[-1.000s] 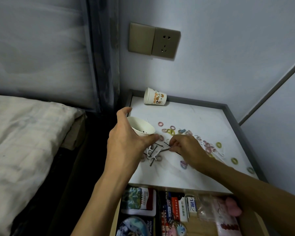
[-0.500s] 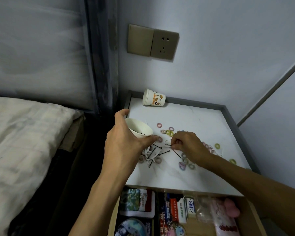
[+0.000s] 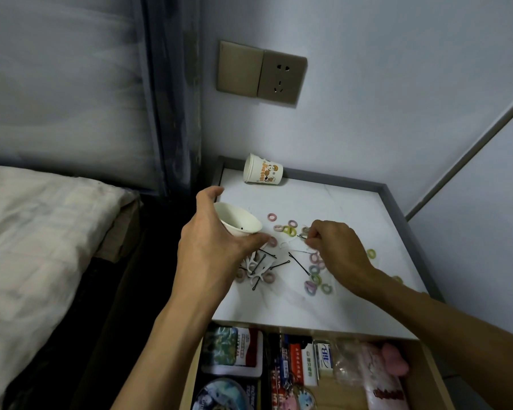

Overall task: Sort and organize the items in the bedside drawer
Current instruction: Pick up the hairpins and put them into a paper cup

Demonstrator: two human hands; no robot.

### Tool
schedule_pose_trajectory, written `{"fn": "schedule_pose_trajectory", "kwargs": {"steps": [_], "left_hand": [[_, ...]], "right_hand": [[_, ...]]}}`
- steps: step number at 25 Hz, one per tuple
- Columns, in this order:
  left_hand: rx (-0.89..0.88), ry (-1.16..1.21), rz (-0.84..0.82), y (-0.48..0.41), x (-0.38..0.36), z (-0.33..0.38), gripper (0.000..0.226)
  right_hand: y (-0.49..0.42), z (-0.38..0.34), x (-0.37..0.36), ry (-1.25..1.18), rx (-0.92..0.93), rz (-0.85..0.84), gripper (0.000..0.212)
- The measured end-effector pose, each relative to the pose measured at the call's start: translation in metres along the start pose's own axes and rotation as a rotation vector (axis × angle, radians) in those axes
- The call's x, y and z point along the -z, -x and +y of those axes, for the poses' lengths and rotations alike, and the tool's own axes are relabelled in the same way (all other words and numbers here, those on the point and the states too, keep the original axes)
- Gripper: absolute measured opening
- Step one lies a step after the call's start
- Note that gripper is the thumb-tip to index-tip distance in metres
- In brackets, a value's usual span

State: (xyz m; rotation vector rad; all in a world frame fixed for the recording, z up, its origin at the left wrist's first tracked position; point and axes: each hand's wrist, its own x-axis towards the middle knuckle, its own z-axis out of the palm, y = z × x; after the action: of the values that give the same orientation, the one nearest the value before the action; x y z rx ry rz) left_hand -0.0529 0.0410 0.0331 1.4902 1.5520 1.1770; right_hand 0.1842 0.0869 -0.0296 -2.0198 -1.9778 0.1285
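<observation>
Both my grips are holding: left grip [image 3: 211, 247] tilting the cup [image 3: 237, 221] mouth-rightward, right grip [image 3: 335, 247] pinching a mostly hidden hairpin [image 3: 301, 237].

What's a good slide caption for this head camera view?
Left hand holds a paper cup while right hand pinches a hairpin among hair ties.

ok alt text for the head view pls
A left hand holds a white paper cup tilted over a bedside table while the right hand pinches a bobby pin among scattered hair ties. The drawer below is open.
</observation>
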Motion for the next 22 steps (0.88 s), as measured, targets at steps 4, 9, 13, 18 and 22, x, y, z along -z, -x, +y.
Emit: {"fn": "schedule_pose_trajectory", "kwargs": {"steps": [4, 9, 13, 18, 22], "left_hand": [[-0.002, 0.01, 0.01, 0.0, 0.001, 0.0, 0.097], [0.002, 0.007, 0.009, 0.002, 0.001, 0.002, 0.097], [0.004, 0.008, 0.002, 0.003, 0.002, 0.003, 0.097], [0.004, 0.015, 0.009, 0.002, 0.003, 0.003, 0.097], [0.007, 0.003, 0.013, 0.002, 0.005, 0.001, 0.096]], "right_hand": [[0.005, -0.005, -0.003, -0.074, 0.003, -0.047, 0.005], [0.017, -0.006, -0.02, 0.068, -0.01, -0.116, 0.015], [0.016, -0.011, -0.025, 0.223, 0.025, -0.13, 0.025], [0.016, -0.008, -0.028, 0.203, 0.089, -0.093, 0.022], [0.009, 0.005, -0.028, 0.133, 0.387, -0.097, 0.028]]}}
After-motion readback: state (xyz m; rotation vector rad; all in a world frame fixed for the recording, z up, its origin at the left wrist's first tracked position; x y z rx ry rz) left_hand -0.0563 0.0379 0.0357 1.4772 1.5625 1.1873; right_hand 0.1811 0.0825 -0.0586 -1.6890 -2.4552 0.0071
